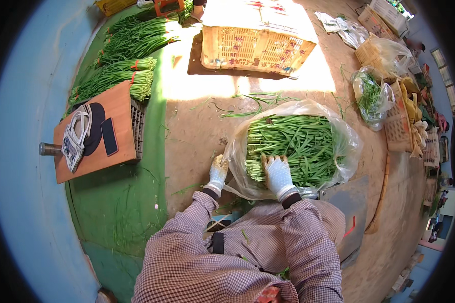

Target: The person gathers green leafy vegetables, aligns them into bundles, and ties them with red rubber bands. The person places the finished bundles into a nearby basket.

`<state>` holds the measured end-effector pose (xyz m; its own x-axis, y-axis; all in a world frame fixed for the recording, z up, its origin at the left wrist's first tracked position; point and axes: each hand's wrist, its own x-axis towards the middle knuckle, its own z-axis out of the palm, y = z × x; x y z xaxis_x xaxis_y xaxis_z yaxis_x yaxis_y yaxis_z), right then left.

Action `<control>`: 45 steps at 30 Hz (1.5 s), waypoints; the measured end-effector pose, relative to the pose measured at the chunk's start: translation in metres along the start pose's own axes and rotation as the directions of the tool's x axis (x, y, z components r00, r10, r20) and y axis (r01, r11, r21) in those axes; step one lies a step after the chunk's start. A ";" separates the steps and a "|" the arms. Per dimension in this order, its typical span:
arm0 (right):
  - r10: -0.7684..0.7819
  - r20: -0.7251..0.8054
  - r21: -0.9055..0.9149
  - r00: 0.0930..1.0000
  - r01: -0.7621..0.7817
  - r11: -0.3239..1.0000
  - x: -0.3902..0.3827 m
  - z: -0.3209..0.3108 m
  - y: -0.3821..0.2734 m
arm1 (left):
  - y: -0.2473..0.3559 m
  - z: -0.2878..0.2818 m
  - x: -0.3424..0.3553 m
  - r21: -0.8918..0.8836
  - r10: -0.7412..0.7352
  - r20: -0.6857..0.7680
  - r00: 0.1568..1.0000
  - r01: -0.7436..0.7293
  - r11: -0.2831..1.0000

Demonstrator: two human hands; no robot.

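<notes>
From where I stand, the person in checked sleeves has both forearms stretched forward over the lap, gloves on both hands. The right hand (278,175) reaches into the big clear plastic bag (353,144), back of the glove up, its fingers half curled and resting on the stalks near the bag's closer side; whether they have closed around any, I can't tell. The left hand (218,171) is outside, at the bag's left edge, fingers slightly bent and pointing away from the body; I can't make out whether it pinches the plastic. The bag sits wide open on the floor in front of the person, packed with long green stalks (293,136). They lie flat, their long axis running left to right, pale cut ends on the left and leafy tips on the right. Beyond it stands a yellow slatted crate (260,48) in the sunlight, its inside hidden from me. Over to the right, a smaller clear bag (387,103) holds loose greens (370,98).
</notes>
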<state>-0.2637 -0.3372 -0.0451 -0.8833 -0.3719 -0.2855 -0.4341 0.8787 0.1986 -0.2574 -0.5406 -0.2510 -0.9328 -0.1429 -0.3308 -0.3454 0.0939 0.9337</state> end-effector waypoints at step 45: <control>0.222 -0.125 0.875 0.967 0.002 0.484 -0.045 -0.025 0.076 | 0.228 0.103 -0.117 -0.738 0.365 0.040 0.930 -0.219 0.639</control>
<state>-0.2616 -0.2614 0.0064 -0.9726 -0.2022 -0.1144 -0.0574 0.6863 -0.7251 -0.2371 -0.4008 -0.0138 -0.9979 -0.0591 0.0276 0.0589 -0.6357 0.7697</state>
